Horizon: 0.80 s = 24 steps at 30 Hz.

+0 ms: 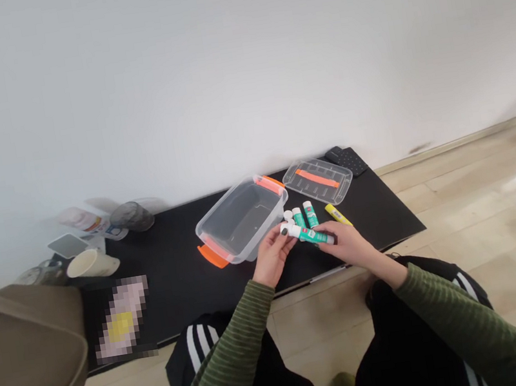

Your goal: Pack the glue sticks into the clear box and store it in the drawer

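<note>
Crosswise between hands (273, 257) (352, 244), green tube (314, 235).

I can read no word or number from here. The slanting green-and-white cylindrical tube (318, 236) in front shows a red patch (310, 232) on its wrapper, its pale marks too small to make out; the similar green-and-white tube (310, 214) behind it bears red too. Printing on the slim yellow cylindrical stick (338, 214) and the whitish plastic bottle (96, 222) is blurred.

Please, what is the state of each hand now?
Left hand: closed, holding one end of a green tube.
Right hand: closed, holding the same green tube's other end.
</note>
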Available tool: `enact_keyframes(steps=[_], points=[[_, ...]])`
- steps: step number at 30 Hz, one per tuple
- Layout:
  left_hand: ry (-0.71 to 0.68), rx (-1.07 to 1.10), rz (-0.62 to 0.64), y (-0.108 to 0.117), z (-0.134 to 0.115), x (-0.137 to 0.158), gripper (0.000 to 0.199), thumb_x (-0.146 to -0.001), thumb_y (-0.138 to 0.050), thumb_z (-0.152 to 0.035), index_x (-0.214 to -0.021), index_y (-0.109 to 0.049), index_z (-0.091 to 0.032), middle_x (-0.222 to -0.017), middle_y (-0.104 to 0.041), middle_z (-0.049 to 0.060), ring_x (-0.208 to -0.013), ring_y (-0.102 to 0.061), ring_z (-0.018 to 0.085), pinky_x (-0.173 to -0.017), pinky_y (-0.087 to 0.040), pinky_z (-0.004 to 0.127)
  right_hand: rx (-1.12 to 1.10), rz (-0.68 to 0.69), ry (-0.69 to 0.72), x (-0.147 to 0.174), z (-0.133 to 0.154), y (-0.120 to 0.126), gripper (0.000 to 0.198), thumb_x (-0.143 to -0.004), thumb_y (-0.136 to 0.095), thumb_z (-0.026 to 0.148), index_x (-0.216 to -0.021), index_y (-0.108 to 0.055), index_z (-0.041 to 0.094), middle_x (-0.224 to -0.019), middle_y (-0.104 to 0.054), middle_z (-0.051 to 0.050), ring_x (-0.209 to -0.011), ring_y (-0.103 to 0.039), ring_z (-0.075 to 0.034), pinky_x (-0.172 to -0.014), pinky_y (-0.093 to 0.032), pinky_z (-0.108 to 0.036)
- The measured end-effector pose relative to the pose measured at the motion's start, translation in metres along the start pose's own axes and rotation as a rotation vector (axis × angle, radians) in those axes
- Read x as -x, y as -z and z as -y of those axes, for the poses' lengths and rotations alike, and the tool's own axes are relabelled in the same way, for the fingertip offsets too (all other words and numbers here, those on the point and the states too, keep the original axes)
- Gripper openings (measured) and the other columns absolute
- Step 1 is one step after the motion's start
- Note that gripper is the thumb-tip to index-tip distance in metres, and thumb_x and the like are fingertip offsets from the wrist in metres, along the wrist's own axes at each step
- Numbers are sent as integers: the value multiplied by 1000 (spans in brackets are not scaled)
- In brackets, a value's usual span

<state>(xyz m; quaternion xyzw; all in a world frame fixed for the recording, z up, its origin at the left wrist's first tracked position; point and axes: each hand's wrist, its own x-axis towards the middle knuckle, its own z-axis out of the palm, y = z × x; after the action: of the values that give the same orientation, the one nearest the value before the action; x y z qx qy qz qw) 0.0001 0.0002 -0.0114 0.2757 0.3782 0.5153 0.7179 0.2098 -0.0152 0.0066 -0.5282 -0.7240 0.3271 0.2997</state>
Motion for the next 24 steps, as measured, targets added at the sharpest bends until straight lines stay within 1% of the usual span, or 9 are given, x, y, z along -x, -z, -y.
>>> enact_keyframes(steps=[4,9,13,15,19,24], points=[[-15,-9,-5,0,0,0,35,-73,-80,-30,-104,-71,-17,-111,-70,5,-98,-65,15,-99,-50,33,19,-37,34,1,0,0,34,-79,-62,19,-112,-67,21,-106,-70,-6,-96,-65,-19,-88,-48,-31],[15,-26,1,-1,0,1,38,-71,-82,-30,-104,-72,-16,-105,-72,6,-97,-66,16,-100,-48,35,18,-72,84,3,-3,-2,33,-80,-63,19,-113,-67,23,-106,-70,-6,-95,-66,-19,-87,-50,-31],[0,-35,6,-3,0,3,39,-69,-83,-31,-103,-73,-16,-104,-72,6,-95,-66,16,-99,-48,35,-14,-83,102,4,-4,-2,34,-81,-63,20,-114,-68,22,-106,-70,-6,-95,-66,-18,-86,-51,-31],[-10,-41,13,-3,0,4,38,-69,-83,-32,-103,-73,-16,-104,-72,6,-95,-66,16,-98,-49,35,-26,-81,78,5,-3,-1,34,-80,-64,20,-114,-69,22,-107,-71,-6,-95,-66,-18,-87,-51,-31],[-23,-55,24,-2,3,4,38,-70,-83,-32,-102,-73,-16,-105,-72,7,-95,-65,16,-97,-50,35,-74,-48,-33,6,-2,0,34,-78,-67,24,-111,-72,21,-105,-73,-5,-89,-67,-19,-84,-52,-31],[-16,-92,50,0,6,5,38,-72,-81,-33,-105,-72,-16,-111,-71,9,-97,-65,16,-93,-50,32,-288,89,-128,6,-8,-4,31,-79,-66,32,-107,-74,20,-98,-74,-6,-83,-68,-20,-75,-53,-31]])
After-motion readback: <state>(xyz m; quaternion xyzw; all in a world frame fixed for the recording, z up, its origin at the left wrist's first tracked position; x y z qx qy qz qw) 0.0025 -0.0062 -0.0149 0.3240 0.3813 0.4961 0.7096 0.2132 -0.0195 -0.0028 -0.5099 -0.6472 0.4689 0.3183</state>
